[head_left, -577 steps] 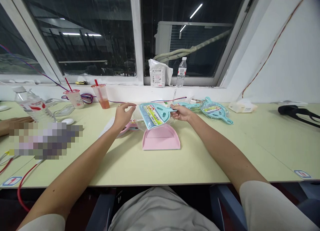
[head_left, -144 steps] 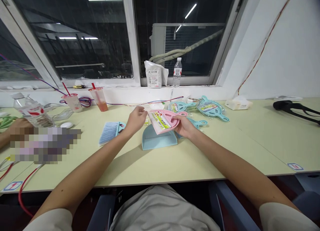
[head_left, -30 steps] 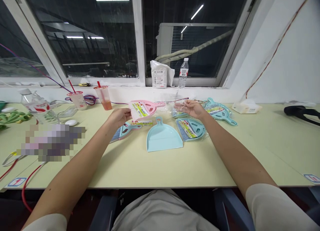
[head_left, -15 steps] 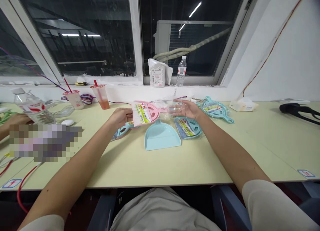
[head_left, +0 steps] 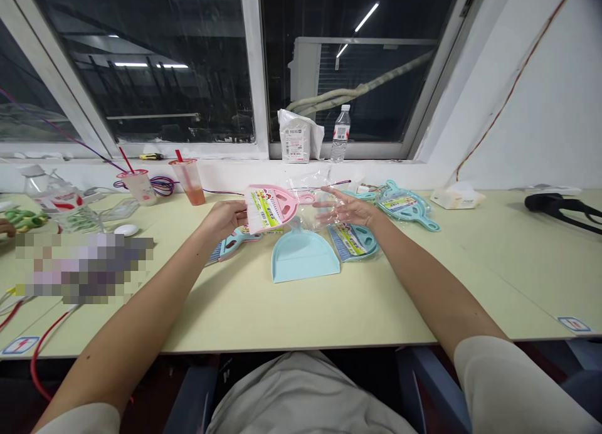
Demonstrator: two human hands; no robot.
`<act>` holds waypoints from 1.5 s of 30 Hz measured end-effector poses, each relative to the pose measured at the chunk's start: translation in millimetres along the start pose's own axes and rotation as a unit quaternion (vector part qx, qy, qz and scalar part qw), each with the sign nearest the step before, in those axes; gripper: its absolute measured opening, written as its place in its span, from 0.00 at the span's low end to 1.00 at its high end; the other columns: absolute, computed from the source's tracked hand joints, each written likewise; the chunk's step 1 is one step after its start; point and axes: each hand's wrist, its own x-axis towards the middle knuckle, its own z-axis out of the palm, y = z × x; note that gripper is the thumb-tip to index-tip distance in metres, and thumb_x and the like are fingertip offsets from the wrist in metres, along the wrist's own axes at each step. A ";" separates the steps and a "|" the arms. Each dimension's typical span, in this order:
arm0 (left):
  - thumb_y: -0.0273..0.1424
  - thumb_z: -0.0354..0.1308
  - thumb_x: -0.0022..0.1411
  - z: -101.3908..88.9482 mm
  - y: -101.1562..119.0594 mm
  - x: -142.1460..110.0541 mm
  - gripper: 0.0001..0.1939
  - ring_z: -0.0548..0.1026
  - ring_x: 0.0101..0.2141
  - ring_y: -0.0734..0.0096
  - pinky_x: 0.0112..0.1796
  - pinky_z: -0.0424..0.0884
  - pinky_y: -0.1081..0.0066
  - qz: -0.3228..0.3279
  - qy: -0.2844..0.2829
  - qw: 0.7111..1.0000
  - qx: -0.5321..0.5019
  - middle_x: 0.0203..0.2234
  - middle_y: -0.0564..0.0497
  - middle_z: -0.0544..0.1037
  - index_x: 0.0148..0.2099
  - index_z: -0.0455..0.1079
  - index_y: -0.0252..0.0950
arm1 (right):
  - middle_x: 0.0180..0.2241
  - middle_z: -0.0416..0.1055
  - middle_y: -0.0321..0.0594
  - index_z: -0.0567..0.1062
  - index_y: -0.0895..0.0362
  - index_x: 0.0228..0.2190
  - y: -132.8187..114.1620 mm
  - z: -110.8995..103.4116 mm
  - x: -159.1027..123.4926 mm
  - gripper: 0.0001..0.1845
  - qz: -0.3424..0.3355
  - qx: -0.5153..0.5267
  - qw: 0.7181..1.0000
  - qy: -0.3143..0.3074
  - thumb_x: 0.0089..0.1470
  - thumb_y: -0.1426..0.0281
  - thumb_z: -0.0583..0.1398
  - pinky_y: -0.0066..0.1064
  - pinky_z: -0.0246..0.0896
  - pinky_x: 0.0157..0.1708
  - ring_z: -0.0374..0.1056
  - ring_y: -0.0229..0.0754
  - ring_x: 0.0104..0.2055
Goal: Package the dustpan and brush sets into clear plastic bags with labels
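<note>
My left hand [head_left: 224, 219] is closed on the brush end of a pink dustpan-and-brush set [head_left: 283, 203] with a yellow-green label, held above the table. A clear plastic bag [head_left: 320, 211] hangs about the set's handle. My right hand [head_left: 350, 208] has its fingers stretched out and spread against this bag. Below lies a bare light blue dustpan [head_left: 305, 258], its opening towards me. To its left is a blue-and-pink brush [head_left: 230, 244], partly behind my left hand. A wrapped blue dustpan set [head_left: 352, 241] lies under my right hand.
Another wrapped teal dustpan set [head_left: 405, 205] lies further right, near a white box [head_left: 457, 197]. Two drink cups [head_left: 189, 182] and a large bottle [head_left: 61, 199] stand at the left. A water bottle [head_left: 341, 135] is on the sill. Part of another person's hand [head_left: 6, 227] shows at the left edge.
The pink set has shifted slightly left and up with my left hand. The clear bag stands higher. The other person's hand has drawn back to the left edge, uncovering a green thing.
</note>
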 end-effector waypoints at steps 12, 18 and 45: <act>0.18 0.58 0.59 28.9 -6.0 -16.8 0.12 0.82 0.41 0.52 0.41 0.81 0.57 -0.025 -0.032 0.999 -0.014 0.43 0.29 0.81 0.45 0.76 0.23 | 0.48 0.78 0.47 0.65 0.54 0.57 19.5 12.5 31.5 0.22 -0.005 0.051 0.998 0.033 0.62 0.71 0.57 0.57 0.67 0.54 0.78 0.52 0.45; 0.18 0.56 0.61 34.0 -9.7 -19.4 0.12 0.80 0.45 0.54 0.48 0.78 0.59 -0.035 -0.042 0.998 -0.035 0.45 0.31 0.80 0.45 0.76 0.24 | 0.47 0.79 0.48 0.67 0.55 0.55 38.8 10.6 44.0 0.22 -0.015 0.074 0.997 0.028 0.60 0.75 0.57 0.51 0.73 0.49 0.79 0.51 0.44; 0.16 0.64 0.54 27.8 -12.7 -11.8 0.09 0.80 0.31 0.68 0.30 0.77 0.74 -0.027 0.018 0.998 -0.059 0.32 0.41 0.80 0.39 0.74 0.28 | 0.21 0.72 0.40 0.72 0.60 0.28 9.1 -6.4 27.6 0.11 0.013 -0.036 0.994 0.100 0.64 0.72 0.57 0.30 0.69 0.26 0.69 0.38 0.22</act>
